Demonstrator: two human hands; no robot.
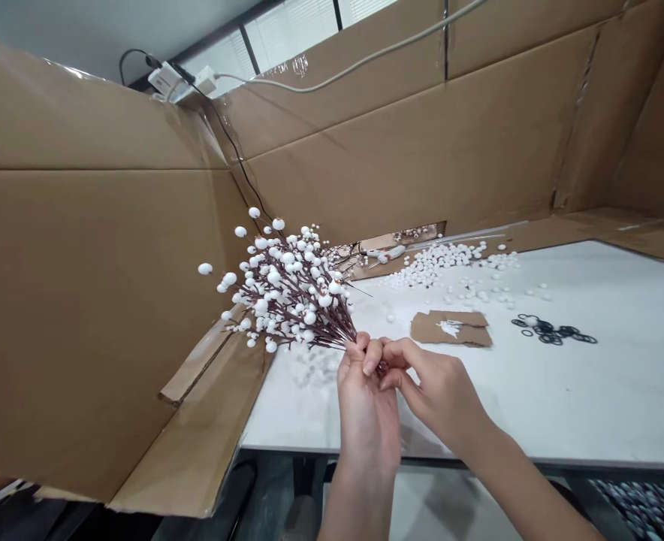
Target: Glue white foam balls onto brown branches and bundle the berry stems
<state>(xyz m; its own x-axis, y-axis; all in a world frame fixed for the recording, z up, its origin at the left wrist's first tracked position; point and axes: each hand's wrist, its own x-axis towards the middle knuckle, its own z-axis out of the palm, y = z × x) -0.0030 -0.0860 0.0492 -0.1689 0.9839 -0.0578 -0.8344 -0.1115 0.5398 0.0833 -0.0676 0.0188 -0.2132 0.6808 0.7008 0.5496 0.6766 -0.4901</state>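
A bunch of artificial berry stems point(292, 289), dark brown stalks tipped with white balls of different sizes, leans up and to the left above the table. My left hand point(369, 406) is closed round the gathered lower stalks. My right hand point(433, 379) meets it from the right, thumb and fingers pinched at the stalk ends. Fingers partly hide those ends, so anything small between them cannot be made out.
The white table point(608, 383) holds loose white balls point(439, 263), a torn cardboard piece point(422, 327) with white bits, and black rings point(551, 329). White-handled pliers point(388, 254) lie at the back. Cardboard walls point(411, 158) enclose the left and back.
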